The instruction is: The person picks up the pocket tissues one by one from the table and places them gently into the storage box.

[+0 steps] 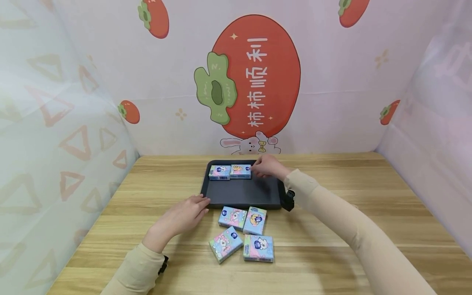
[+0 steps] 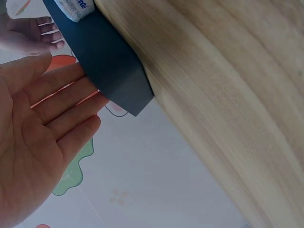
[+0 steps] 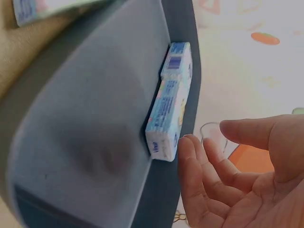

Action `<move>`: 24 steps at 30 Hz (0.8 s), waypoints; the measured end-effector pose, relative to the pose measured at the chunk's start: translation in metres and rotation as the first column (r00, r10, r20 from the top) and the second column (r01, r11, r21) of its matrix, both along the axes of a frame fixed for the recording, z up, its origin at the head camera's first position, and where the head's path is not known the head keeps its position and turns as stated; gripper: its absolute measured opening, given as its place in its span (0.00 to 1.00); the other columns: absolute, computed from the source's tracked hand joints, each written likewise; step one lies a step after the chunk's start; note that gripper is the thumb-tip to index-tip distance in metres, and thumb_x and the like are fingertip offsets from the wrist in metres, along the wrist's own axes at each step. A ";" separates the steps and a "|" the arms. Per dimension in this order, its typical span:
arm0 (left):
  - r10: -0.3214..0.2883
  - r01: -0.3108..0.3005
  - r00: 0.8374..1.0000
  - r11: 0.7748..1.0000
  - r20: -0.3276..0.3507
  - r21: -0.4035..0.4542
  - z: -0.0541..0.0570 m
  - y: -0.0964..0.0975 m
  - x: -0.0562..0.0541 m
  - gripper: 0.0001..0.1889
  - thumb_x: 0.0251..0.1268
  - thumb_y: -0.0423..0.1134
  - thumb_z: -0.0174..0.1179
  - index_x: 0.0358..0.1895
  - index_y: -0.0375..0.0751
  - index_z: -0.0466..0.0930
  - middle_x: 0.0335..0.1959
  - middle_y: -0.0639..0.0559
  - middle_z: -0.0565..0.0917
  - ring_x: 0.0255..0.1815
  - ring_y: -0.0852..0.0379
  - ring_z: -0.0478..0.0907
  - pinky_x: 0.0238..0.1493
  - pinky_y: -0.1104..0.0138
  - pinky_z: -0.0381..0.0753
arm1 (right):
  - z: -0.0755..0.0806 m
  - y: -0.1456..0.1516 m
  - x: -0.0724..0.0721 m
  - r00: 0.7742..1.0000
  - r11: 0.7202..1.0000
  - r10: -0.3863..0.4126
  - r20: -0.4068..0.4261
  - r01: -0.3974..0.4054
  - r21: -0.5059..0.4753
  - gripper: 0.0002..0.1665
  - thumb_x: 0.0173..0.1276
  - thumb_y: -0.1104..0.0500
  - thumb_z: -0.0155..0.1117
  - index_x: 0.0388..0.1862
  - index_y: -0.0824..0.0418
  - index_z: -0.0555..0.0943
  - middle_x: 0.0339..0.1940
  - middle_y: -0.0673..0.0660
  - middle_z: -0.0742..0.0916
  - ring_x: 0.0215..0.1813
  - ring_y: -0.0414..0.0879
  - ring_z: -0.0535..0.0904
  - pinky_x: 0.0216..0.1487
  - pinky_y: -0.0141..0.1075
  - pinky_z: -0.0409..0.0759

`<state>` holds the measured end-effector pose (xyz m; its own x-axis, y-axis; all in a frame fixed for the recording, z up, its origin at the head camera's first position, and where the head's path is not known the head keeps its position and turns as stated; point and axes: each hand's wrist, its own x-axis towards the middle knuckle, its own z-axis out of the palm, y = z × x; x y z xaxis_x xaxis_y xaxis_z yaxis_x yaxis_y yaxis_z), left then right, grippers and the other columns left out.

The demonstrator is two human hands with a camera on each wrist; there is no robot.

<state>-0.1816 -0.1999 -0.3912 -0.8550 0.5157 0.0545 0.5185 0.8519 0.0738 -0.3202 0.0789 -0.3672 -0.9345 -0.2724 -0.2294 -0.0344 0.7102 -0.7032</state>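
Head: on the wood-grain table (image 1: 398, 196), against a persimmon-printed backdrop (image 1: 166, 135), two packs (image 1: 241, 172) lie in the tray (image 1: 241, 194), four nearer. Left wrist: left hand (image 2: 45, 135), fingers straight, at its rim. Right wrist: right hand (image 3: 261, 187), thumb and fingers apart, beside one pack.

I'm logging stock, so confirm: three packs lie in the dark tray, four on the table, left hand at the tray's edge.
Not three: the head view shows two packs in the dark tray. Four packs lie on the table, and the left hand is at the tray's edge.
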 end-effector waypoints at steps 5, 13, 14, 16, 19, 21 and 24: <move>0.003 -0.003 1.000 1.000 0.005 0.006 0.000 0.000 0.000 0.18 0.71 0.40 0.52 0.57 0.34 0.78 0.58 0.38 0.78 0.60 0.43 0.75 0.60 0.52 0.76 | 0.003 0.004 0.010 0.997 0.998 0.055 -0.051 -0.056 -0.006 0.14 0.67 0.54 0.62 0.40 0.64 0.86 0.39 0.59 0.87 0.42 0.54 0.85 0.43 0.39 0.86; 0.006 -0.006 1.000 1.000 0.005 0.004 -0.001 -0.001 0.001 0.18 0.71 0.41 0.52 0.57 0.35 0.78 0.58 0.38 0.78 0.61 0.43 0.75 0.60 0.52 0.76 | 0.009 0.008 0.027 0.993 0.995 0.097 -0.064 -0.094 0.037 0.15 0.67 0.52 0.61 0.41 0.63 0.85 0.35 0.55 0.87 0.37 0.47 0.84 0.40 0.37 0.85; 0.007 -0.007 1.000 1.000 0.005 0.003 -0.001 -0.001 0.001 0.18 0.71 0.41 0.52 0.57 0.35 0.78 0.58 0.38 0.78 0.61 0.43 0.75 0.60 0.52 0.76 | 0.010 0.008 0.029 0.993 0.994 0.100 -0.067 -0.098 0.040 0.15 0.67 0.52 0.61 0.40 0.63 0.85 0.34 0.55 0.87 0.36 0.47 0.83 0.40 0.36 0.85; 0.007 -0.007 1.000 1.000 0.005 0.001 -0.001 -0.001 0.001 0.18 0.71 0.41 0.52 0.57 0.35 0.78 0.58 0.39 0.78 0.61 0.43 0.75 0.60 0.52 0.76 | 0.012 0.010 0.033 0.991 0.993 0.106 -0.077 -0.102 0.052 0.13 0.67 0.52 0.62 0.38 0.61 0.85 0.32 0.54 0.87 0.35 0.46 0.83 0.38 0.35 0.84; 0.007 -0.007 1.000 1.000 0.006 0.001 -0.002 -0.001 0.001 0.18 0.71 0.42 0.51 0.57 0.35 0.78 0.58 0.38 0.78 0.61 0.43 0.75 0.61 0.52 0.76 | 0.014 0.011 0.040 0.989 0.992 0.116 -0.087 -0.110 0.068 0.12 0.67 0.51 0.62 0.35 0.59 0.84 0.31 0.53 0.86 0.33 0.44 0.82 0.36 0.34 0.83; 0.005 -0.005 1.000 1.000 0.007 0.004 -0.002 -0.001 0.001 0.18 0.72 0.42 0.51 0.57 0.35 0.77 0.59 0.38 0.78 0.61 0.43 0.74 0.61 0.52 0.76 | 0.016 0.013 0.044 0.988 0.990 0.125 -0.089 -0.118 0.078 0.12 0.67 0.50 0.62 0.33 0.57 0.83 0.30 0.53 0.86 0.33 0.44 0.82 0.36 0.34 0.83; 0.003 -0.003 1.000 1.000 0.006 0.009 -0.001 0.000 0.001 0.18 0.71 0.41 0.51 0.57 0.34 0.77 0.59 0.37 0.77 0.61 0.43 0.74 0.61 0.51 0.76 | 0.017 0.014 0.050 0.986 0.988 0.140 -0.094 -0.133 0.084 0.12 0.66 0.50 0.62 0.32 0.57 0.82 0.29 0.53 0.86 0.35 0.48 0.83 0.38 0.35 0.83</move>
<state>-0.1805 -0.2003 -0.3921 -0.8568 0.5129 0.0537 0.5157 0.8526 0.0842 -0.2704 0.0932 -0.3504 -0.9089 -0.3840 -0.1626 -0.2015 0.7458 -0.6350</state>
